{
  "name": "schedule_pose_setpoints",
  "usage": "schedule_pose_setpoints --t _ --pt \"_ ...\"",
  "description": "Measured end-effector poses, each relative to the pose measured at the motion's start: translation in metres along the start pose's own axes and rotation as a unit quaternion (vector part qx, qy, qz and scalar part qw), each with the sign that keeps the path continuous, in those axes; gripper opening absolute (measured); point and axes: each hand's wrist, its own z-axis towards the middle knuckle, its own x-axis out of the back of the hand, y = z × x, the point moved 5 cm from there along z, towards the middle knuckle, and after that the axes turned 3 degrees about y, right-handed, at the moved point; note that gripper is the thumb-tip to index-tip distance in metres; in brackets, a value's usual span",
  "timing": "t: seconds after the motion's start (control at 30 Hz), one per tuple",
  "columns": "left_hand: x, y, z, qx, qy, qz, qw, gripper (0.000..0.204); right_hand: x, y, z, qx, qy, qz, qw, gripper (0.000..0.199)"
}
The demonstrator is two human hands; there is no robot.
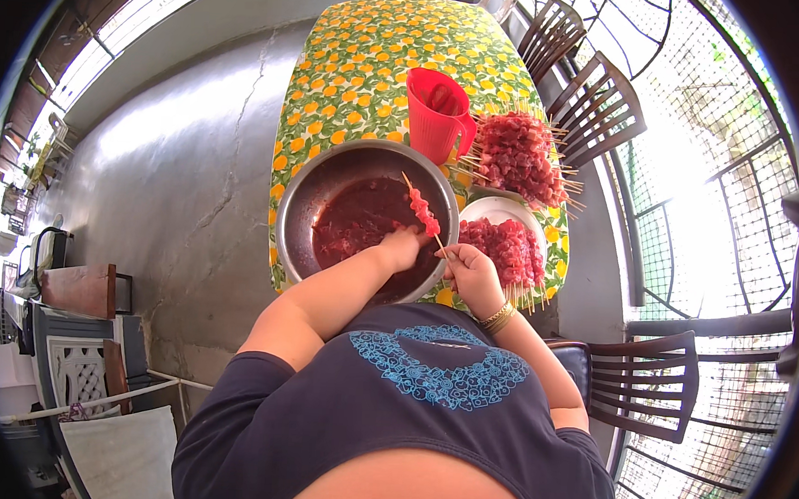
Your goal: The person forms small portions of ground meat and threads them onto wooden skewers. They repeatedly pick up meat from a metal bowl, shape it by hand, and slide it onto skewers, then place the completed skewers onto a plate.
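Observation:
A large steel bowl [305, 190] of dark red marinated meat sits at the near end of the table. My left hand [405, 247] reaches into the bowl with its fingers closed on meat pieces. My right hand [471, 269] grips a thin wooden skewer [422, 211] that slants up over the bowl, with a few red meat chunks threaded on it. Just right of the bowl, a white plate [492, 207] holds finished skewers. A bigger pile of finished meat skewers [518, 154] lies behind it.
A red plastic jug [436, 114] stands behind the bowl on the table's yellow fruit-print cloth [373, 58]. Dark wooden chairs [596, 111] line the table's right side, one [650, 385] beside me. A grey concrete floor [177, 184] spreads to the left, with chairs at lower left.

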Motion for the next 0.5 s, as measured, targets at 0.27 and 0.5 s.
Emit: schedule_pose_setpoints --t 0.27,0.5 --pt "-0.010 -0.040 -0.032 0.061 -0.109 -0.115 0.985 0.042 0.004 -0.005 -0.003 0.017 0.003 -0.017 1.000 0.020" --pt "0.037 -0.144 -0.045 0.151 0.102 -0.415 0.891 0.036 0.003 -0.005 -0.004 0.017 0.003 -0.020 1.000 0.020"
